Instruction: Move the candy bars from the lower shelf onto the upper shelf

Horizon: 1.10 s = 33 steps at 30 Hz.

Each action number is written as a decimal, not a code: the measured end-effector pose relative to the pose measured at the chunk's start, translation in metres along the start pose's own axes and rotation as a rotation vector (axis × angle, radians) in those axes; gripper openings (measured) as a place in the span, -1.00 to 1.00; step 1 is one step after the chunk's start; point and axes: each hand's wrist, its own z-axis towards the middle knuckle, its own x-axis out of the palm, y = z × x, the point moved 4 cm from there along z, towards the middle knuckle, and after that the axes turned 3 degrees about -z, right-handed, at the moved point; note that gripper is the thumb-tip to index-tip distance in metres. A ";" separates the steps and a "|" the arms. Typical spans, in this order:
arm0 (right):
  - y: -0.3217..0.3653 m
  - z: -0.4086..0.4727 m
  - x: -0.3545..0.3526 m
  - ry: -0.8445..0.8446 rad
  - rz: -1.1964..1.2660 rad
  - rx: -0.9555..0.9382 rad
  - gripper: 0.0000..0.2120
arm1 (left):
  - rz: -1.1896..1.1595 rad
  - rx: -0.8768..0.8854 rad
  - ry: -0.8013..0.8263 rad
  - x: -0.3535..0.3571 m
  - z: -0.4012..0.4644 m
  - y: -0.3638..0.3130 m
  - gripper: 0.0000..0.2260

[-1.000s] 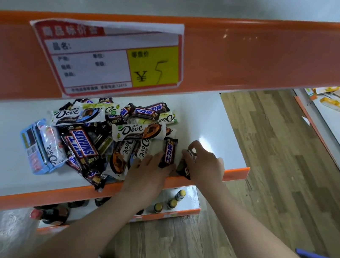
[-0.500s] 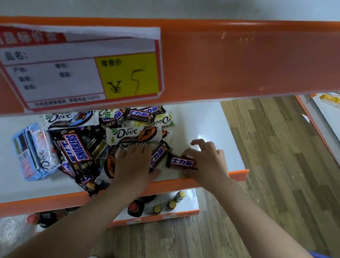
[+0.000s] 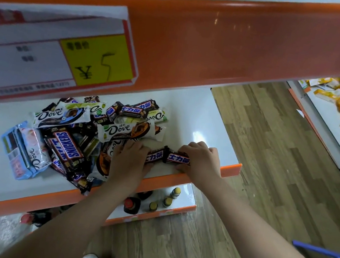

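Since the earlier frame, a second small bar has been brought beside the first one, so that two bars are now lined up end to end near the front edge of the lower shelf [image 3: 212, 135]. The right small bar [image 3: 178, 158] is held by the curled fingers of the right hand [image 3: 200, 161]. The left small bar [image 3: 154, 157] is held at its left end by the left hand [image 3: 129, 162], whose fingers are bent over it. The two bars are touching at their ends. Just to the left, the pile of candy bars [image 3: 78, 136] is found on the same shelf. Above it, the orange rim of the upper shelf [image 3: 233, 45] carries a price label [image 3: 50, 49]. Small bottles [image 3: 164, 200] are seen below.
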 end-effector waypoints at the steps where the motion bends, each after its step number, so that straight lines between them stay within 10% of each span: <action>1: 0.001 -0.001 -0.001 0.000 -0.012 -0.004 -0.66 | -0.002 -0.003 -0.009 -0.001 -0.001 0.001 -0.64; 33: 0.109 -0.115 -0.043 0.057 -0.094 -0.121 -0.61 | 0.074 -0.022 -0.119 -0.073 -0.146 0.053 -0.68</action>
